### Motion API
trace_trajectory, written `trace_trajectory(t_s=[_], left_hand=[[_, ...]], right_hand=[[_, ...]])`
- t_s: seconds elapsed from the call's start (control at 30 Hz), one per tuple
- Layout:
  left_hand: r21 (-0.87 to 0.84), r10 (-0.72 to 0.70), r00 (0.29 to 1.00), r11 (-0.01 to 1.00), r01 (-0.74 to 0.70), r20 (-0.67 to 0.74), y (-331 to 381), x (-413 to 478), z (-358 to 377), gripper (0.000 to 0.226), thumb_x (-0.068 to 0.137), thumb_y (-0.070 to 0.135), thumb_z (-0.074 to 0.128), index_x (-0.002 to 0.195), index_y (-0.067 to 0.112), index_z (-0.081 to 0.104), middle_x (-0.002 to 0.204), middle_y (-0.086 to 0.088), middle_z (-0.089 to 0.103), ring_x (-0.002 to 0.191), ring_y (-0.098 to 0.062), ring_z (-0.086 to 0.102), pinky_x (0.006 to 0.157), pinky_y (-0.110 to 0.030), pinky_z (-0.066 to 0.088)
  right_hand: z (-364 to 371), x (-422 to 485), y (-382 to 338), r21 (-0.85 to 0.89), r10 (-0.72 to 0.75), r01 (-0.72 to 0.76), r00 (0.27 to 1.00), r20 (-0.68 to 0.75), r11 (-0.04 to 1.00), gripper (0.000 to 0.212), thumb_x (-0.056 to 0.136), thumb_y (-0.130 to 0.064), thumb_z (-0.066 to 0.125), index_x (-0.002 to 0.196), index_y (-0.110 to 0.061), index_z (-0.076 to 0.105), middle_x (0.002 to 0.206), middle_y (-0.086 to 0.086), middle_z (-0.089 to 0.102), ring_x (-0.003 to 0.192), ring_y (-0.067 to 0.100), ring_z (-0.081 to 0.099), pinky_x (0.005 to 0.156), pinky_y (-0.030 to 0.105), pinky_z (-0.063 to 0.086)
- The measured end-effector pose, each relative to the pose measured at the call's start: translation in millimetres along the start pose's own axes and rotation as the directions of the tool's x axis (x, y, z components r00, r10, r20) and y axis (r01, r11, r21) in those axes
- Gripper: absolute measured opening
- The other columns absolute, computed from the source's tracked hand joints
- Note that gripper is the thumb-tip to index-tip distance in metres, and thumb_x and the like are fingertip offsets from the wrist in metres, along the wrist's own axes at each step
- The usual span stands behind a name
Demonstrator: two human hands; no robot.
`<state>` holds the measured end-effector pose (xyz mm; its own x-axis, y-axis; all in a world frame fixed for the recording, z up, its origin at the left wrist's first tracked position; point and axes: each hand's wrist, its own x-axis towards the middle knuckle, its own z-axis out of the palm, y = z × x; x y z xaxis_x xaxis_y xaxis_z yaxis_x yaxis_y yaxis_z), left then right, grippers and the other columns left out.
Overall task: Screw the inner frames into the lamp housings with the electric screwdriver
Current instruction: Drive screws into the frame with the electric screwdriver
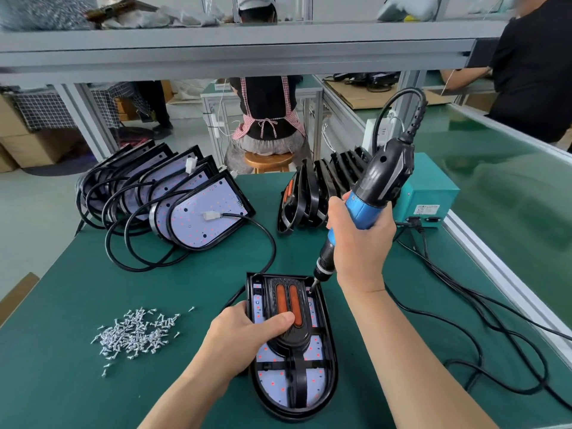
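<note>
A black lamp housing lies flat on the green mat in front of me, with a black inner frame with two orange strips seated in it. My left hand grips the housing's left rim, the thumb pressing on the frame. My right hand holds the blue and black electric screwdriver upright and tilted. Its bit tip touches the frame's upper right corner.
A pile of several silver screws lies on the mat to the left. A row of housings with cables stands at back left, a row of inner frames at back centre. A teal power box and trailing cables occupy the right.
</note>
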<state>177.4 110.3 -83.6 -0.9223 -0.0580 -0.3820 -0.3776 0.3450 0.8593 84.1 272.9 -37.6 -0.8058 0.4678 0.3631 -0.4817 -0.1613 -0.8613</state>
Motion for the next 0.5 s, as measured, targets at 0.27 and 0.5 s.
trace_trajectory(t_s=[0.27, 0.5], left_hand=[[-0.021, -0.019, 1.0, 1.0, 0.019, -0.011, 1.9, -2.6, 0.6, 0.039, 0.059, 0.06, 0.077, 0.09, 0.036, 0.079, 0.092, 0.011, 0.079, 0.094, -0.014, 0.074, 0.096, -0.042, 0.056], [-0.037, -0.018, 1.0, 0.999, 0.019, 0.023, 6.5, -4.7, -1.7, 0.04, 0.061, 0.056, 0.079, 0.092, 0.032, 0.08, 0.095, 0.009, 0.079, 0.097, -0.015, 0.074, 0.099, -0.041, 0.054]], right_hand=[[-5.8, 3.8, 0.6, 0.056, 0.095, -0.103, 0.987, 0.133, 0.993, 0.015, 0.077, -0.017, 0.069, 0.087, -0.017, 0.058, 0.067, 0.001, 0.056, 0.056, 0.016, 0.053, 0.056, 0.023, 0.048], [-6.6, 9.6, -20.7, 0.153, 0.106, -0.131, 0.981, 0.159, 0.98, 0.021, 0.077, -0.008, 0.069, 0.097, -0.009, 0.063, 0.061, 0.005, 0.053, 0.052, 0.016, 0.051, 0.053, 0.023, 0.046]])
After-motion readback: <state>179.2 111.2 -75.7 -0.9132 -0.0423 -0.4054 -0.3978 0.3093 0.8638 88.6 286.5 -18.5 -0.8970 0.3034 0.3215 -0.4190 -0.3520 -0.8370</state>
